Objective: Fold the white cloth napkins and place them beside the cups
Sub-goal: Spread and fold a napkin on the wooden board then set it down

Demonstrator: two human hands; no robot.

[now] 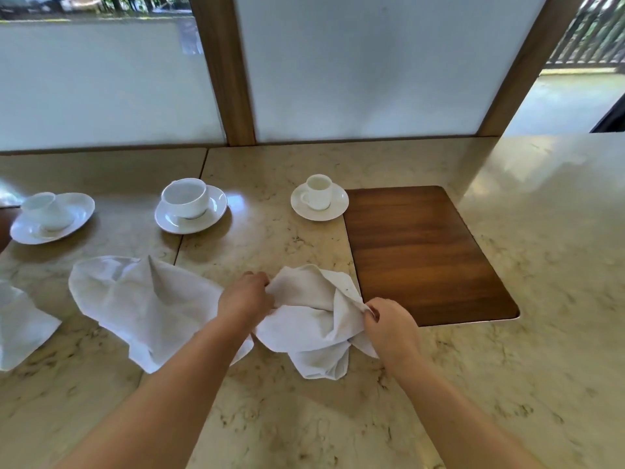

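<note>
A crumpled white napkin [311,319] is lifted just above the marble table, pinched at its left edge by my left hand [245,297] and at its right edge by my right hand [389,321]. A second napkin [135,299] lies spread and rumpled to the left. Part of a third napkin [20,326] shows at the left edge. Three white cups stand on saucers along the far side: a small cup [318,192], a wide cup [185,198] and a left cup [45,209].
A dark wooden placemat [422,255] is set into the marble table [541,265] right of the small cup. Frosted glass panels with wooden posts [225,72] rise behind the table's far edge.
</note>
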